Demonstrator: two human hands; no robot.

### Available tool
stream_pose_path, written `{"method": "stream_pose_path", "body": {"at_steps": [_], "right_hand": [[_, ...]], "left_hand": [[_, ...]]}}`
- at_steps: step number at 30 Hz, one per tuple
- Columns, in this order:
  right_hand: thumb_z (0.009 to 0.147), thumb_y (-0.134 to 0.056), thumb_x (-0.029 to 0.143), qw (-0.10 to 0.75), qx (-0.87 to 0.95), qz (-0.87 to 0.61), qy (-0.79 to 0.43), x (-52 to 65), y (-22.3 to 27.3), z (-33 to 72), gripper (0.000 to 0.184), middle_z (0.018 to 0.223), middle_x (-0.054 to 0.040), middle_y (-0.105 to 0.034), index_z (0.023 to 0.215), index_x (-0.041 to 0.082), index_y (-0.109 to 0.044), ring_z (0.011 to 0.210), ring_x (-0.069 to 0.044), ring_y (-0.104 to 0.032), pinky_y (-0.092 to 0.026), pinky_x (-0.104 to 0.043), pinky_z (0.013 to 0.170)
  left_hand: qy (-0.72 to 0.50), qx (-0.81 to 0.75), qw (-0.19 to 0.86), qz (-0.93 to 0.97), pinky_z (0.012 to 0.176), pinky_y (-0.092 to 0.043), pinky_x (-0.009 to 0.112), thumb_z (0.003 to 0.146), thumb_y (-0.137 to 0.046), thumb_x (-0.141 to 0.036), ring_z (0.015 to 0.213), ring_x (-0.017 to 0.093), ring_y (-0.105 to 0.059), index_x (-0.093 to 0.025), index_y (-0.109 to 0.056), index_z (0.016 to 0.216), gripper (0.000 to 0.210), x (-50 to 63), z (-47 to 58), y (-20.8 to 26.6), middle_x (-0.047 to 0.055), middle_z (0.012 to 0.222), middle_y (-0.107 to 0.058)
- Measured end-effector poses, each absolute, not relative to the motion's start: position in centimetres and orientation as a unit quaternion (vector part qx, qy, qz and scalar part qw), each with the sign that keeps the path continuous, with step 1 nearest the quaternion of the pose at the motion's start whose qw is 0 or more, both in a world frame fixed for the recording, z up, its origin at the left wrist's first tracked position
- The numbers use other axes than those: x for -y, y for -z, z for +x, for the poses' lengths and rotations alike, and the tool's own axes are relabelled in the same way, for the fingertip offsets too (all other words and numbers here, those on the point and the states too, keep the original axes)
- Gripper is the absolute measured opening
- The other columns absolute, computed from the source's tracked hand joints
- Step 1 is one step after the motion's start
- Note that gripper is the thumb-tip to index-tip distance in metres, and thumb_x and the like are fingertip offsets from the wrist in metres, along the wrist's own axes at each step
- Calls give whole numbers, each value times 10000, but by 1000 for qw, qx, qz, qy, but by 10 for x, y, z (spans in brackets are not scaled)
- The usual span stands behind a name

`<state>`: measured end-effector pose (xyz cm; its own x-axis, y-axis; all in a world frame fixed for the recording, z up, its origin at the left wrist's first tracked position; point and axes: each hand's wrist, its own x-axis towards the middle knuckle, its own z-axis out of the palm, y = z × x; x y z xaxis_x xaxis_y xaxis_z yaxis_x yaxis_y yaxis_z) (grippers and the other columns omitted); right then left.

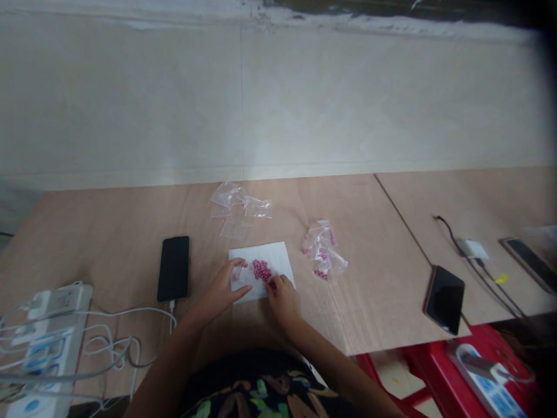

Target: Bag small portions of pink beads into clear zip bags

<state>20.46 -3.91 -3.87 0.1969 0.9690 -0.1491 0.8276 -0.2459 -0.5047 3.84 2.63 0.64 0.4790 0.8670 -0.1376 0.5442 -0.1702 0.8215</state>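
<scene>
Pink beads [261,270], seemingly being picked: left hand [221,288] spread, right hand [285,299] curled, hold unclear; next needs fine pinching.

Dim, greyish light leaves a faint sheen on the wall [174,98] — a soft shadow lies on the table [108,232] between the arms [324,351]. The bags [226,198] catch small glints; the beads [261,270] look soft. The right edge darkens into blur — wide-angle stretch skews the margins.
</scene>
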Motion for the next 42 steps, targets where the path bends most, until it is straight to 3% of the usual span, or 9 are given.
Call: {"method": "stream_pose_path", "body": {"at_steps": [8, 16, 23, 30, 39, 42], "right_hand": [[794, -434, 173, 241, 575, -749, -224, 40, 47, 212, 134, 747, -56, -572, 741, 208, -552, 691, -187, -537, -393, -285, 589], [790, -448, 254, 391, 501, -716, -289, 20, 33, 219, 129, 710, -40, -566, 725, 171, -523, 667, -163, -540, -435, -288, 614], [776, -469, 343, 469, 395, -660, -435, 12, 9, 216, 177, 568, 12, -534, 725, 174, -482, 463, -118, -521, -446, -239, 436], [758, -493, 352, 453, 427, -684, -380, 8, 3, 223, 203, 619, -19, -556, 715, 159, -537, 530, -126, -526, -441, -224, 422], [768, -511, 256, 444, 536, -634, -338, 5, -27, 198, 123, 723, -34, -567, 748, 180, -606, 640, -129, -522, -449, -244, 576], [753, -534, 274, 444, 533, -640, -330, 3, -29, 195, 117, 706, -26, -569, 741, 188, -612, 612, -124, -515, -438, -240, 563]], "left_hand": [[-183, -482, 445, 732, 937, -357, 388, 695, -609, -263, 1082, 231, -468, -194, -421, 1086, 440, -26, 41, -9, 86, 1125, -524], [-176, -475, 446, 738, 939, -356, 391, 703, -603, -272, 1090, 237, -462, -177, -415, 1096, 445, -26, 42, -5, 100, 1139, -509], [-172, -485, 452, 728, 937, -353, 409, 692, -607, -268, 1080, 245, -468, -191, -432, 1082, 434, -27, 44, -13, 92, 1138, -516], [-180, -486, 450, 727, 934, -354, 403, 686, -608, -264, 1068, 239, -474, -198, -438, 1089, 443, -28, 43, -13, 83, 1126, -526], [-188, -473, 449, 734, 904, -373, 404, 689, -611, -271, 1025, 238, -492, -188, -430, 1088, 445, -29, 47, -7, 82, 1089, -529], [-186, -473, 448, 735, 904, -373, 405, 687, -616, -264, 1029, 238, -490, -199, -424, 1099, 459, -30, 47, -8, 75, 1089, -531]]}}
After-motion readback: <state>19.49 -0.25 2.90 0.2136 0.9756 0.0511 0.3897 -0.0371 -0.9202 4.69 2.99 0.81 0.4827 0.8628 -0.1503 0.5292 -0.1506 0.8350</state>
